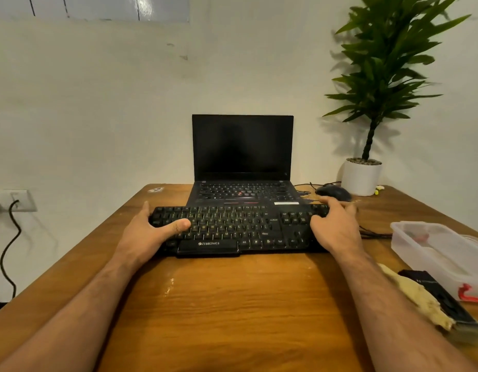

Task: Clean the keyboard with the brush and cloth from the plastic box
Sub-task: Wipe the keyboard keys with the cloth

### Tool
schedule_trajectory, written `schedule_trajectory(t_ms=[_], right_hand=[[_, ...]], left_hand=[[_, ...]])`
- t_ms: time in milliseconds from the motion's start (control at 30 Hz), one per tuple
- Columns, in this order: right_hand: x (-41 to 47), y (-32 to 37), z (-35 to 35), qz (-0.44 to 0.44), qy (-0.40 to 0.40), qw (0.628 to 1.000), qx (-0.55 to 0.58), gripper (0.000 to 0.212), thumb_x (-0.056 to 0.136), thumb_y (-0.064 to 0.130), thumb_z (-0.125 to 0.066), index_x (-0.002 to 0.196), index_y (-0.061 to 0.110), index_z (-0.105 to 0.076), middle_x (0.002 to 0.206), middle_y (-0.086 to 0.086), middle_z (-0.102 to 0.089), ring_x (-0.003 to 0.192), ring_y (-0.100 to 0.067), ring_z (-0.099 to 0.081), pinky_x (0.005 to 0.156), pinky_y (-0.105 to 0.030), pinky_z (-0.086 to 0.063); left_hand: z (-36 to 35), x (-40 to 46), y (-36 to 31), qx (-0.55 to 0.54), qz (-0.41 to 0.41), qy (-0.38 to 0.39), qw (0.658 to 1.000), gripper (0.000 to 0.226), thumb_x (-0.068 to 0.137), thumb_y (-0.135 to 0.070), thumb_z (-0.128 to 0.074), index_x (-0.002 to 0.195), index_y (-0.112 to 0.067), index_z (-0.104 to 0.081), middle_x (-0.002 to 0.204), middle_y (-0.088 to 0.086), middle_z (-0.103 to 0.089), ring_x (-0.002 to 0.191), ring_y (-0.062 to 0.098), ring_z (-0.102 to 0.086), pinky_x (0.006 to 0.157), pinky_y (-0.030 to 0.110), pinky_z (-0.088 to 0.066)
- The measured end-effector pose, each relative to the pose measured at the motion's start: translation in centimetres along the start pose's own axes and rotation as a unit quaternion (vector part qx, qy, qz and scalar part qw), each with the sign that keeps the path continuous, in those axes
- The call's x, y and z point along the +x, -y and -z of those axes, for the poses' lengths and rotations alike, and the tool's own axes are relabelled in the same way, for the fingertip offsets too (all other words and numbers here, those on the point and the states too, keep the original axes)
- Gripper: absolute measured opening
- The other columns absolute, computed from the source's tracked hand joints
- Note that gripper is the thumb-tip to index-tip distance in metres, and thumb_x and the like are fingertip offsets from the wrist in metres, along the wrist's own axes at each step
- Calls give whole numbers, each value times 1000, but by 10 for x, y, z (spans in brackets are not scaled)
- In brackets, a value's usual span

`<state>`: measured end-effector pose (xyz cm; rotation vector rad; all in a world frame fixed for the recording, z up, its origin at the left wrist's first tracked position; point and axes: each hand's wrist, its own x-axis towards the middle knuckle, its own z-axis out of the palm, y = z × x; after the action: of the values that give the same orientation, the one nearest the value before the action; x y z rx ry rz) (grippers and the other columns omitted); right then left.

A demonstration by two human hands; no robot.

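A black keyboard point(237, 229) lies across the wooden table point(232, 304) in front of the laptop. My left hand point(149, 233) grips its left end, thumb lying over the keys. My right hand point(337, 226) grips its right end, fingers curled round the far edge. At the right, a yellow cloth point(417, 296) lies on the table beside my right forearm. A black-handled brush point(444, 299) lies next to it, bristles toward me. The clear plastic box point(444, 253) with a red clip stands open beyond them.
An open black laptop point(243, 157) stands behind the keyboard. A black mouse point(334, 192) with cables and a potted plant point(364, 175) are at the back right. A wall socket with a black cord point(9, 237) is at the left.
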<state>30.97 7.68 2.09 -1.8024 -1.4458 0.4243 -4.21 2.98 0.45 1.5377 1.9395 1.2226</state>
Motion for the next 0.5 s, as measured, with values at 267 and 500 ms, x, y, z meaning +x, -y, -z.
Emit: schedule_trajectory(t_ms=[267, 500], right_hand=[[12, -13, -17, 47, 9, 997, -66, 57, 92, 33, -61, 145, 36, -41, 157, -10, -24, 138, -38, -37, 114, -54, -35], [-13, -6, -6, 43, 72, 988, -127, 96, 71, 70, -72, 150, 41, -27, 165, -5, -6, 146, -40, -23, 117, -60, -24]], left_hand=[[-8, 15, 9, 33, -8, 26, 999, 150, 38, -83, -72, 158, -16, -11, 159, 7, -32, 140, 27, -39, 115, 40, -30], [-16, -1, 3, 174, -15, 51, 983, 172, 22, -93, -68, 157, -13, 2, 164, 7, -16, 147, 28, -24, 119, 45, -25]])
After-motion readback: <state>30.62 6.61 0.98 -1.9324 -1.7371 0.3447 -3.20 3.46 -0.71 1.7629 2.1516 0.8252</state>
